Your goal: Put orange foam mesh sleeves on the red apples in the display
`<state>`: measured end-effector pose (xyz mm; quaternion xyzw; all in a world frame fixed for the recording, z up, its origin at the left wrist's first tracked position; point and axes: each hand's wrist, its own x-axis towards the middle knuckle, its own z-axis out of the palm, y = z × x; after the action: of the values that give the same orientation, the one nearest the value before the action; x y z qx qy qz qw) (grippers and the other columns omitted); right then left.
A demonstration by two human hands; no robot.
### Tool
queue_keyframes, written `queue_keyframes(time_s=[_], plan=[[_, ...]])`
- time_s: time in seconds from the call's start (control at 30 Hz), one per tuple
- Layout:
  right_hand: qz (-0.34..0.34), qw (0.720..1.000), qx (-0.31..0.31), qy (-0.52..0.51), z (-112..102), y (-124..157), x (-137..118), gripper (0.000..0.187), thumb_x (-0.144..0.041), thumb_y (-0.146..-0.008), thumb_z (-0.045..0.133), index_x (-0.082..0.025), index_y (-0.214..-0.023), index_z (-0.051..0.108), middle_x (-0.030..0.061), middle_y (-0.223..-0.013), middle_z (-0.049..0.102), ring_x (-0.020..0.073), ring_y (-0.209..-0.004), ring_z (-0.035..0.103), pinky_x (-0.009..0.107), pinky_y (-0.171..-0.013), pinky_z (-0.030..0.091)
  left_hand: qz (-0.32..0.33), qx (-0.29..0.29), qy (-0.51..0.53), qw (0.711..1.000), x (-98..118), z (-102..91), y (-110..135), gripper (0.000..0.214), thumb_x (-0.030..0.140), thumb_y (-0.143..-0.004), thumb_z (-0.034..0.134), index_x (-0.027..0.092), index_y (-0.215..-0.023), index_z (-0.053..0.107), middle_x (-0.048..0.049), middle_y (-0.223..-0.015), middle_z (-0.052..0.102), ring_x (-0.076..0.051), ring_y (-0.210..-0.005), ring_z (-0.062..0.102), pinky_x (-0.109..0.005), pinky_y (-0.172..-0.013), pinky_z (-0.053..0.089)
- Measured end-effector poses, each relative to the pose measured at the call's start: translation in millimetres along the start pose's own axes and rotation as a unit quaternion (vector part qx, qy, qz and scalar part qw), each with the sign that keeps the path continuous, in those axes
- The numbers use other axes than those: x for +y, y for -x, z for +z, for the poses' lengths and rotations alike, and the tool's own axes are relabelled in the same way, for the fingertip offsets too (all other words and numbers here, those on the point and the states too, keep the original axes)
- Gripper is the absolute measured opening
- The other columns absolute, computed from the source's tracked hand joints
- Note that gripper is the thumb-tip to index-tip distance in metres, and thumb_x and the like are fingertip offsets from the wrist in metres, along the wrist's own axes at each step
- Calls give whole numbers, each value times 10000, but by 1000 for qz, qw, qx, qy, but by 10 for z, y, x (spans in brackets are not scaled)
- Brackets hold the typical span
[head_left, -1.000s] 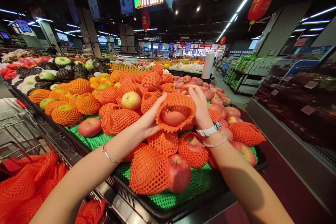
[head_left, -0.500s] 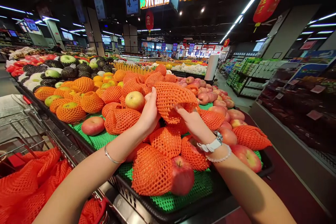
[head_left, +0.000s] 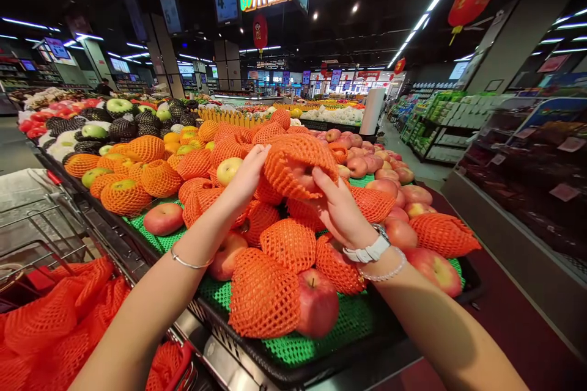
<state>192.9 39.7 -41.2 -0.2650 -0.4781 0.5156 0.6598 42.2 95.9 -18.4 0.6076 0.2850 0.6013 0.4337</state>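
Both my hands hold an apple in an orange foam net (head_left: 293, 162) above the fruit display. My left hand (head_left: 250, 171) grips the net's left side, its fingers mostly hidden behind. My right hand (head_left: 337, 204) closes on the lower right, thumb at the net's open end, where some red apple skin shows. Below lie more netted apples (head_left: 288, 245) and a bare red apple (head_left: 318, 303) beside a large netted one (head_left: 263, 293). A yellowish apple (head_left: 228, 171) sits just left of my left hand.
A black-rimmed tray with green mesh lining (head_left: 293, 351) bears the fruit. At the left stands a shopping cart (head_left: 41, 226) with loose orange foam nets (head_left: 59, 330). Bare apples (head_left: 367, 162) are piled at the right. A dark display case (head_left: 527, 195) stands across the aisle.
My hands have tilted the netted apple and lifted it slightly, so the net's open end now faces me and apple skin shows inside. My right hand has turned, its thumb now on the opening.
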Motion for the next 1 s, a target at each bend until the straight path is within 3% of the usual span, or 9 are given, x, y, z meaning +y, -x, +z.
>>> queue_keyframes(time_s=[0.13, 0.23, 0.3, 0.37, 0.47, 0.57, 0.63, 0.77, 1.0], plan=[[-8, 999, -5, -38, 28, 24, -24, 536, -571, -678, 761, -290, -1111, 617, 9, -1317, 653, 273, -1305, 548, 485, -1015, 542, 104, 4, -195, 975, -63, -12, 32, 165, 320, -927, 513, 218, -826, 432, 11, -803, 493, -156, -779, 513, -323, -796, 440], [-17, 999, -6, -39, 17, 9, -42, 499, -600, -712, 716, -275, -1083, 644, 15, -1326, 652, 265, -1325, 536, 488, -1081, 490, 194, 13, -264, 945, -123, -43, 22, 149, 324, -917, 512, 225, -1008, 447, -13, -891, 535, -181, -861, 554, -370, -842, 463], [-36, 999, 4, -22, -6, -18, -42, 470, -588, -731, 706, -264, -1068, 658, 17, -1348, 640, 245, -1347, 517, 460, -1143, 429, 292, 37, -249, 923, -113, -68, 18, 261, 429, -937, 464, 255, -1131, 446, -43, -1010, 552, -205, -962, 575, -394, -867, 484], [-42, 999, 10, -10, -34, -52, -26, 454, -572, -748, 701, -252, -1068, 666, 23, -1349, 641, 227, -1360, 504, 430, -1183, 378, 405, 61, -231, 883, -52, -90, 33, 422, 593, -937, 380, 313, -1251, 418, -64, -1189, 532, -240, -1125, 557, -434, -939, 483], [-27, 1000, 9, -12, -60, -87, 10, 442, -530, -747, 722, -247, -1082, 670, 22, -1316, 664, 221, -1332, 534, 422, -1186, 371, 514, 16, -276, 812, 61, -97, 80, 727, 811, -815, 385, 396, -1405, 307, -52, -1416, 435, -316, -1364, 416, -535, -1119, 359], [-38, 999, -8, -7, -50, -86, 31, 421, -513, -758, 715, -251, -1087, 680, 10, -1301, 674, 223, -1306, 557, 425, -1169, 392, 523, -96, -353, 770, 79, -72, 99, 993, 832, -699, 555, 374, -1501, 190, -86, -1510, 380, -370, -1435, 329, -603, -1194, 224], [-56, 998, -17, -2, -35, -77, 32, 418, -509, -761, 711, -254, -1091, 685, 4, -1310, 668, 221, -1305, 556, 417, -1169, 392, 507, -140, -381, 760, 32, -57, 78, 1039, 762, -714, 625, 321, -1529, 155, -137, -1512, 388, -365, -1426, 350, -605, -1189, 245], [-54, 998, -15, -8, -30, -79, 26, 424, -544, -796, 666, -248, -1100, 686, 13, -1329, 656, 218, -1321, 541, 416, -1195, 352, 500, -148, -373, 767, -73, -63, -1, 1041, 682, -709, 699, 268, -1525, 201, -173, -1468, 423, -337, -1370, 422, -558, -1140, 369], [-70, 997, -12, 40, -90, -136, 49, 513, -596, -817, 628, -255, -1199, 656, -1, -1394, 607, 191, -1382, 474, 391, -1239, 264, 494, -159, -352, 779, -116, -85, -55, 1029, 659, -722, 707, 269, -1516, 182, -178, -1483, 393, -335, -1397, 402, -549, -1146, 377]])
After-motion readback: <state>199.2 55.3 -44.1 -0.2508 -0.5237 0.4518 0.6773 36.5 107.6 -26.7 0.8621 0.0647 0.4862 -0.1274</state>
